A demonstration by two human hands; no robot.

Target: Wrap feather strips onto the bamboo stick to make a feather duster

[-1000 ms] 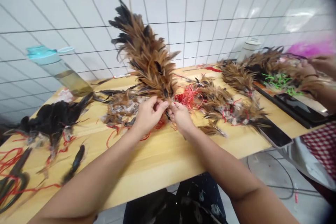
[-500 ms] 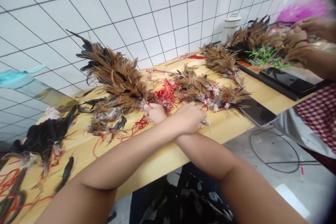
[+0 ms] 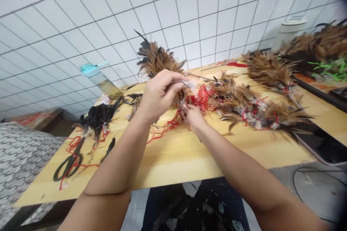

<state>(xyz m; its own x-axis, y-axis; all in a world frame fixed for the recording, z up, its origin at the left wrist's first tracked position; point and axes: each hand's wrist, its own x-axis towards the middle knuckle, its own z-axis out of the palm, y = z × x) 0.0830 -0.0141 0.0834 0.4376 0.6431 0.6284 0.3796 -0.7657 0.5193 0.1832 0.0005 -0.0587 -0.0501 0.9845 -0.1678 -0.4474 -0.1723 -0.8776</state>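
The left hand [image 3: 159,95] is raised over the lower end of the brown feather bundle [image 3: 160,59], with a pale tuft [image 3: 191,84] pinched between thumb and fingers. The right hand [image 3: 193,116] is closed on the bound lower end of the bundle, close to the desk [image 3: 173,158]; the exact finger contact is partly hidden. The bundle stands at a slant behind the left hand, its dark tips pointing up toward the tiled wall [image 3: 179,18]. Judged from this grip, the right hand serves as the anchor and the left hand as the working hand; any shift of the left hand calls for a steady right-hand hold and clearance from the red string [image 3: 202,95] just beside the lower end. Containers: the clear bottle [image 3: 102,82] with a turquoise lid [image 3: 89,68] is at the far left of the desk, partly filled with a yellowish liquid. The white bottle [image 3: 289,32] is near the wall at the right; its contents cannot be determined. Adjacent items: black feathers [image 3: 98,117] and scissors [image 3: 69,164] at the left, the latter crossed by red string; brown feather bunches [image 3: 261,110] to the right of the hands, their outer end beside a phone [image 3: 322,146].
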